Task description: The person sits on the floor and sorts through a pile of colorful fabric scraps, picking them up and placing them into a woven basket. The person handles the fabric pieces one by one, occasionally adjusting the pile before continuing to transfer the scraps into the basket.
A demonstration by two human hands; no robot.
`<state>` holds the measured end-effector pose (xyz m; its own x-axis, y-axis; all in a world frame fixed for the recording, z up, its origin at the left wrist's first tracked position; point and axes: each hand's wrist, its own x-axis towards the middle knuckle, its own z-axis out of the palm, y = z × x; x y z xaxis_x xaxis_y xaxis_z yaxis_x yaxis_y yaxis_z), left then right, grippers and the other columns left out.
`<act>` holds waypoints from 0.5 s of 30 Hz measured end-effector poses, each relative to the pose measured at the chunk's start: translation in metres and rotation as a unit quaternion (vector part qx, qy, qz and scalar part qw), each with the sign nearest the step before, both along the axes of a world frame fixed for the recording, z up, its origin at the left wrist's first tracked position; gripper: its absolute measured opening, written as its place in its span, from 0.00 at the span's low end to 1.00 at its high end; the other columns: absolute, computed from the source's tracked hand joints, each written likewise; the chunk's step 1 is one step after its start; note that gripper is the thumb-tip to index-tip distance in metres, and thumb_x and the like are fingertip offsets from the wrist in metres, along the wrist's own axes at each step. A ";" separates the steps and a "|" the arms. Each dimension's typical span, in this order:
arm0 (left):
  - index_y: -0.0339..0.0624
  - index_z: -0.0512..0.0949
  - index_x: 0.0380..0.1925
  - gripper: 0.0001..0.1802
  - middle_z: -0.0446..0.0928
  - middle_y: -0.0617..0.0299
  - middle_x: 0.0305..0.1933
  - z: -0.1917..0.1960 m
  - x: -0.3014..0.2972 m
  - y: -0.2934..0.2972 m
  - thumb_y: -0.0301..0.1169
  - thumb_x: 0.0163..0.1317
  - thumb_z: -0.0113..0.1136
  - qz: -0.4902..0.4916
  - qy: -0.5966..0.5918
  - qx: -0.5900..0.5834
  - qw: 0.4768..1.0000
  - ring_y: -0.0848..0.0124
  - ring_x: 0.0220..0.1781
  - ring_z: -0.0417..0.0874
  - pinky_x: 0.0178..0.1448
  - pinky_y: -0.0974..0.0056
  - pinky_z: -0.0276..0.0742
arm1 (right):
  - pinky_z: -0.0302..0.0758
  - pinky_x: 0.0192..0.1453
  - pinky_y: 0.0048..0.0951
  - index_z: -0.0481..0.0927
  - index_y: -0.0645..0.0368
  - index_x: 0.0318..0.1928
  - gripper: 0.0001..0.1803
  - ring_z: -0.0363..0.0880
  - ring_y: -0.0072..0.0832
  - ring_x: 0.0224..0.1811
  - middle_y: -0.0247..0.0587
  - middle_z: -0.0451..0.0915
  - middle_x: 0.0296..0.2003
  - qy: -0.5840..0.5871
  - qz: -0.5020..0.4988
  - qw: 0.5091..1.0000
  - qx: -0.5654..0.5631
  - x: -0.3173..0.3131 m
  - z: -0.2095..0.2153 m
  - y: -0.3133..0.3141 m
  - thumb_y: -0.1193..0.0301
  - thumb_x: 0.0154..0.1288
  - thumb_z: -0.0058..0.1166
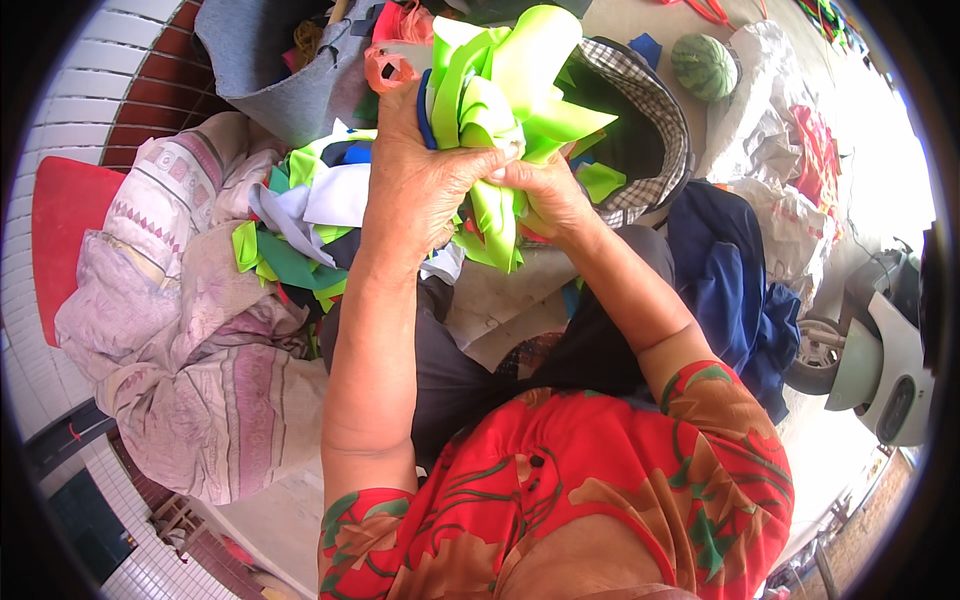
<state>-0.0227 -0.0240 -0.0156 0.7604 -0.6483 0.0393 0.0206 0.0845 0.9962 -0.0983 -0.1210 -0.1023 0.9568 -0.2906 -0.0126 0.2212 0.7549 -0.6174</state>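
Note:
A bunch of neon-green fabric scraps is squeezed between my two hands, raised in front of me. My left hand closes round its left side, the thumb pressed across the front. My right hand grips it from the right, and the two thumb tips meet. A strip of dark blue shows beside my left fingers; most fingers are hidden behind the cloth. Below and left of my left hand lies a heap of scraps in white, green, teal and blue. Behind my right hand stands a checked-rim fabric basket with green pieces inside.
A grey felt-like bin stands at the far left, near a red plastic bag. Stuffed pinkish sacks fill the left. Dark blue cloth, a watermelon, white plastic sacking and a scooter are on the right.

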 end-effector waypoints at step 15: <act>0.32 0.77 0.35 0.15 0.81 0.59 0.34 0.013 0.013 0.007 0.14 0.44 0.66 0.122 0.000 -0.093 0.988 0.75 0.32 0.81 0.40 0.71 0.78 | 0.71 0.53 0.28 0.73 0.64 0.52 0.21 0.76 0.27 0.47 0.41 0.78 0.44 0.135 -0.094 0.917 -0.363 0.003 -0.009 -0.105 0.63 0.64 0.50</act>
